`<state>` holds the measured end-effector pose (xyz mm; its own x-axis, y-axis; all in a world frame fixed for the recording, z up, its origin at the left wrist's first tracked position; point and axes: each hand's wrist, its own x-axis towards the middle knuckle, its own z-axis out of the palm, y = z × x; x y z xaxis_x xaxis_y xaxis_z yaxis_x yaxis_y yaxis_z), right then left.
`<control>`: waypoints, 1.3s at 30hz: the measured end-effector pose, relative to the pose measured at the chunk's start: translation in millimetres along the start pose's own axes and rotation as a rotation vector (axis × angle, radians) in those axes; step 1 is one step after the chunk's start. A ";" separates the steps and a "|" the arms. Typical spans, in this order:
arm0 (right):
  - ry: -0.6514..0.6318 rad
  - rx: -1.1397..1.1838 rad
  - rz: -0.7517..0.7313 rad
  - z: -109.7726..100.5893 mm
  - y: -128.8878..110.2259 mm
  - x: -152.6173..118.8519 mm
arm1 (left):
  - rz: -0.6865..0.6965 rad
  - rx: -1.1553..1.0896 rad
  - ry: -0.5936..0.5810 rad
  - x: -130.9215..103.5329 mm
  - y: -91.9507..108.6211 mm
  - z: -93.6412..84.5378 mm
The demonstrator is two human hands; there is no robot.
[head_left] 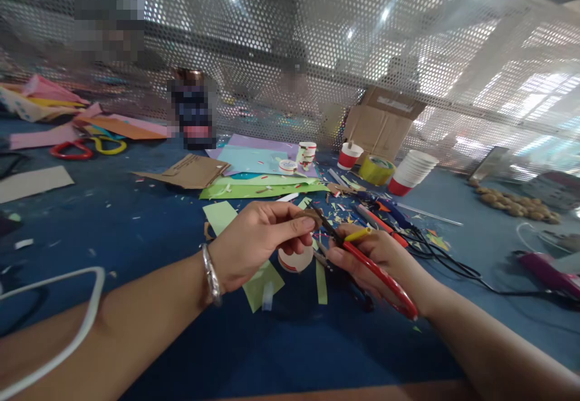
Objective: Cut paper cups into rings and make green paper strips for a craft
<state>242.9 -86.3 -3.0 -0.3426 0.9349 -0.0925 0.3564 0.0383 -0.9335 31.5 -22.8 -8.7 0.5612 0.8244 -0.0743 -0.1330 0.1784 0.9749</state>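
Note:
My left hand (272,229) pinches a small brown piece of cardboard (312,216) between thumb and fingers. My right hand (374,262) grips red-handled scissors (380,277), whose dark blades point up and left and meet the edge of the cardboard. A yellow stick-like part (359,235) shows by the right fingers; whether it belongs to the scissors I cannot tell. Below my left fingers lies a round white disc (295,259), partly covered. Light green paper pieces (265,286) rest on the table under and beside my hands.
Coloured paper sheets (258,156) and a cardboard piece (194,171) lie ahead. To the right stand stacked paper cups (411,173), yellow tape (376,170) and a glue gun (399,214) with a black cable. More scissors (71,149) lie left. A perforated metal screen (272,44) closes the back.

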 end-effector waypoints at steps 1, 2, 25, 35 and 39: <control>0.011 -0.029 0.000 0.0 -0.5 -0.3 | -0.008 0.008 -0.005 0.0 -0.3 -0.5; 0.020 -0.063 -0.001 -0.3 -0.9 -0.4 | -0.015 0.014 -0.005 -0.1 -0.5 -0.9; 0.067 -0.432 -0.060 -2.5 2.7 1.3 | -0.056 0.057 -0.028 -3.8 3.4 3.6; 0.094 -0.445 -0.120 -0.2 0.3 0.4 | -0.100 0.080 -0.019 -2.6 3.4 1.8; 0.074 -0.395 -0.096 -0.3 -2.1 -0.8 | -0.085 0.075 -0.018 -3.2 4.0 1.8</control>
<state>242.7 -87.1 -0.9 -0.3320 0.9429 0.0273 0.6374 0.2456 -0.7303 30.7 -25.7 -4.2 0.5827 0.7980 -0.1539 -0.0235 0.2059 0.9783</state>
